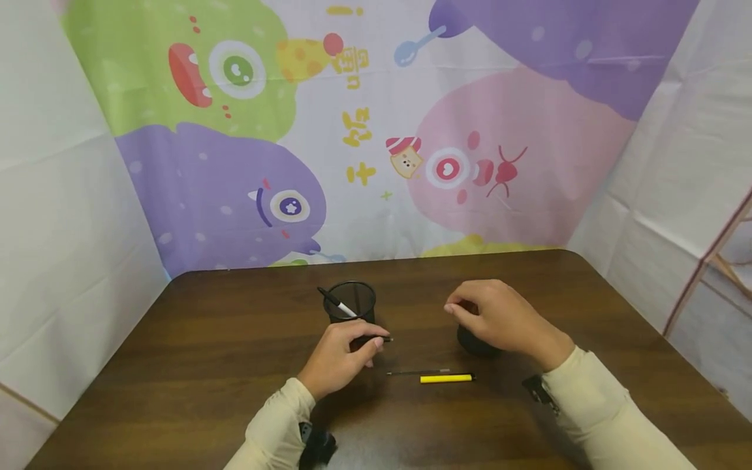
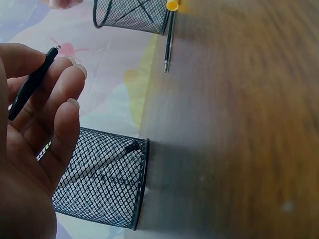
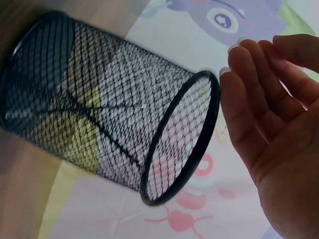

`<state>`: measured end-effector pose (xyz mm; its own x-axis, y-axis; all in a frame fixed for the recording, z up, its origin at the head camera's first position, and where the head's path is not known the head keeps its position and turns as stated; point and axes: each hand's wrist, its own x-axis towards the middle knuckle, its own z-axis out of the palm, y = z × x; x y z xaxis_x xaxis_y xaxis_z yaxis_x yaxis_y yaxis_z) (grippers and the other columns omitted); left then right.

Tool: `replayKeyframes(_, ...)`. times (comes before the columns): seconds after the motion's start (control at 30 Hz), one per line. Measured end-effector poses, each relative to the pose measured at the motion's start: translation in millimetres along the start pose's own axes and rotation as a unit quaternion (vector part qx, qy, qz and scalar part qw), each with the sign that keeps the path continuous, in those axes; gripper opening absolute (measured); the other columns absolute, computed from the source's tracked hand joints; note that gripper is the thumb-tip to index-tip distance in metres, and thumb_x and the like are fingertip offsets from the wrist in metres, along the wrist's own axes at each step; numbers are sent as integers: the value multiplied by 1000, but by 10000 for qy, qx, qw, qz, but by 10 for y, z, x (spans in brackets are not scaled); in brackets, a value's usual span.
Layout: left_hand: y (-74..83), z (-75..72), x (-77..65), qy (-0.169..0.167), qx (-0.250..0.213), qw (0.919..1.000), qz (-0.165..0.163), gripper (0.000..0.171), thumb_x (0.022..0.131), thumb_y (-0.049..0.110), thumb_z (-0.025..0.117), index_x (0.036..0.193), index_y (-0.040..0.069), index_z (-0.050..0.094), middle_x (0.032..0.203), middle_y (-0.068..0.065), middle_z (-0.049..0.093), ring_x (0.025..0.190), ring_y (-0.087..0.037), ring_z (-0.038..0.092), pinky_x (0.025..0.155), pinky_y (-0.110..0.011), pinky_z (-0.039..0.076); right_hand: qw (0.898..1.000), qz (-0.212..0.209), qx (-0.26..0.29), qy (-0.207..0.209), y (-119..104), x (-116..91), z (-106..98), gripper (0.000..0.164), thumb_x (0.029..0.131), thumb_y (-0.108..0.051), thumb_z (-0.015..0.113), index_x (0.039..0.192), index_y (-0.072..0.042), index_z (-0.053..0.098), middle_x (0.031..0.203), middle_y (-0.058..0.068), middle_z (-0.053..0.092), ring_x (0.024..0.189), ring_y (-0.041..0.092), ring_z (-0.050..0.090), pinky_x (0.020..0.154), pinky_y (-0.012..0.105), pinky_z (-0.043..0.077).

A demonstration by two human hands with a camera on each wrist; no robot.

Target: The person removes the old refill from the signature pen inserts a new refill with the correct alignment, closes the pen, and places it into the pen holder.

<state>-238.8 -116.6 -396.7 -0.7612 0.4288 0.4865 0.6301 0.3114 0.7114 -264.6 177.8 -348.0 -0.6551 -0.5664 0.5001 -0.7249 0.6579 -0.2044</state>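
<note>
My left hand (image 1: 337,356) pinches a short black tapered pen barrel (image 2: 32,84) between thumb and fingers; a small coil sticks out of one end. Just behind it stands a black mesh pen cup (image 1: 350,283) with a black-and-white pen (image 1: 337,303) leaning in it. The right hand (image 1: 499,316) hovers by the rim of a second mesh pen cup (image 3: 182,139), its fingers loosely bent, and nothing shows between them. Thin dark sticks are visible through that cup's mesh. Between the hands lie a thin pen refill (image 1: 418,372) and a yellow pen barrel (image 1: 445,378).
Both cups stand on a dark wooden table (image 1: 194,365). A cloth printed with cartoon monsters (image 1: 376,215) hangs behind its far edge, and pale cloth walls (image 1: 70,215) rise at both sides.
</note>
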Motion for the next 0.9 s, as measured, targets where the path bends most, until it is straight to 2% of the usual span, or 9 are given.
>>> replayKeyframes(0.2, -293, 35, 16, -79, -1, 9999, 79, 15, 97, 10, 67, 109, 15, 75, 92, -6, 72, 60, -10, 64, 59, -28, 54, 9992, 386, 64, 113, 114, -9, -79, 4, 91, -15, 76, 94, -14, 76, 84, -11, 67, 73, 3, 58, 67, 30, 53)
replayKeyframes(0.27, -334, 27, 24, -115, -15, 9999, 128, 15, 98, 13, 67, 110, 18, 75, 94, -7, 72, 61, -8, 64, 60, -27, 54, 9987, 490, 35, 109, 145, -5, -111, 4, 91, -16, 75, 94, -14, 76, 84, -11, 67, 73, 4, 59, 67, 32, 53)
replayKeyframes(0.53, -328, 20, 42, -169, 80, 9998, 108, 15, 97, 12, 67, 110, 14, 75, 87, 4, 69, 61, -7, 64, 61, -28, 55, 9951, 891, -302, -289, 256, 19, -187, 3, 91, -14, 74, 94, -13, 75, 83, -8, 66, 74, 9, 58, 70, 35, 53)
replayKeyframes(0.73, -319, 26, 29, -177, 117, 9997, 125, 16, 98, 12, 67, 111, 9, 75, 85, 3, 69, 60, -6, 64, 60, -27, 55, 9901, 1097, -571, -664, 301, 32, -191, 4, 89, -13, 75, 92, -13, 73, 81, -7, 64, 73, 12, 57, 69, 37, 52)
replayKeyframes(0.9, -329, 56, 6, -220, -17, 9997, 105, 16, 99, 13, 66, 110, 9, 75, 83, 4, 69, 60, -7, 64, 60, -27, 55, 9853, 1136, -773, -1012, 331, 25, -166, 5, 89, -14, 75, 92, -13, 72, 80, -7, 63, 73, 12, 58, 69, 38, 53)
